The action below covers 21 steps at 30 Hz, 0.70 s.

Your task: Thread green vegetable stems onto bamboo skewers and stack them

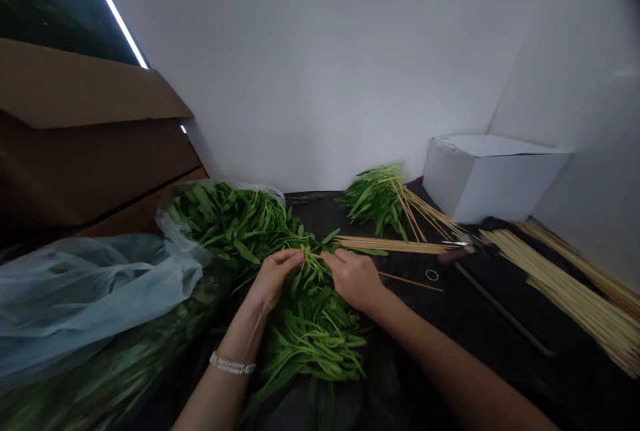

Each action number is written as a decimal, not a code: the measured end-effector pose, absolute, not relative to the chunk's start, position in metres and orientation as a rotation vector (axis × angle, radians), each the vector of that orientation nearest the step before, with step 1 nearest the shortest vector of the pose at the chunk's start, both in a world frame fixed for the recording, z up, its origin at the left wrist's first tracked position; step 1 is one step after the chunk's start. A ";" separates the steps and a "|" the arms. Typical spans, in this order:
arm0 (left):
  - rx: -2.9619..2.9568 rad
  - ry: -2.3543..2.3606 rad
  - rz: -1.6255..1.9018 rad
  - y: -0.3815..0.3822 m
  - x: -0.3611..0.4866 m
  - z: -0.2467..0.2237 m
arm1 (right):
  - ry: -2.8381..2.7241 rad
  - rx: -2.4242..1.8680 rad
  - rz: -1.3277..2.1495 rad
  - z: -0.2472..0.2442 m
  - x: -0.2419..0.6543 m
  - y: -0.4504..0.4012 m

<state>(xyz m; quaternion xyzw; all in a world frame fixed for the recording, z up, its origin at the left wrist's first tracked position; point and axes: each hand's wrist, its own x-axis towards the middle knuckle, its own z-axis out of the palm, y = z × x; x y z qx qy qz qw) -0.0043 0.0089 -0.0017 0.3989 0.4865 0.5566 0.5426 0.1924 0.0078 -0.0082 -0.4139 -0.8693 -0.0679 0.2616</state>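
Both hands meet over the greens at the middle of the head view. My left hand (283,269), with a beaded bracelet at the wrist, pinches the stem ends of a small bunch of leafy greens (313,264). Closed just to its right is my right hand (353,276), its fingers around a thin bamboo skewer (413,281) whose far end sticks out past the knuckles. The skewer's front end is hidden among stems and fingers. Below them lies a loose heap of leafy greens (320,344) on the black covering.
A plastic bag (100,277) of greens lies left, beside a cardboard box (90,157). Skewered greens (375,197) rest at the back. Several bare skewers (390,244), scissors (457,251), a ring (432,275), a white box (500,177) and bundled sticks (565,291) are right.
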 end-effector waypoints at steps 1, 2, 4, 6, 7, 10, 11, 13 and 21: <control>0.959 1.170 1.326 0.009 -0.004 -0.003 | -2.354 -1.124 -0.174 -0.009 0.192 0.008; 0.977 1.188 1.331 0.010 -0.004 -0.004 | -2.354 -1.126 -0.163 -0.009 0.192 0.008; 1.046 1.224 1.366 0.011 -0.003 -0.004 | -2.329 -1.131 -0.144 -0.010 0.194 0.011; 1.147 1.294 1.462 0.013 -0.004 -0.003 | -2.234 -1.152 -0.143 -0.009 0.198 0.016; 1.200 1.345 1.529 0.013 -0.004 -0.003 | -2.154 -1.170 -0.147 -0.008 0.202 0.020; 1.372 1.470 1.664 0.013 -0.004 -0.001 | -1.855 -1.201 -0.156 0.000 0.218 0.033; 1.453 1.480 1.658 0.012 -0.002 -0.001 | -1.781 -1.198 -0.168 0.004 0.223 0.036; 1.674 1.441 1.560 0.009 0.004 -0.002 | -1.690 -1.209 -0.210 0.010 0.232 0.040; 2.249 1.113 0.894 -0.003 0.031 -0.012 | -1.766 -1.288 -0.291 0.009 0.235 0.042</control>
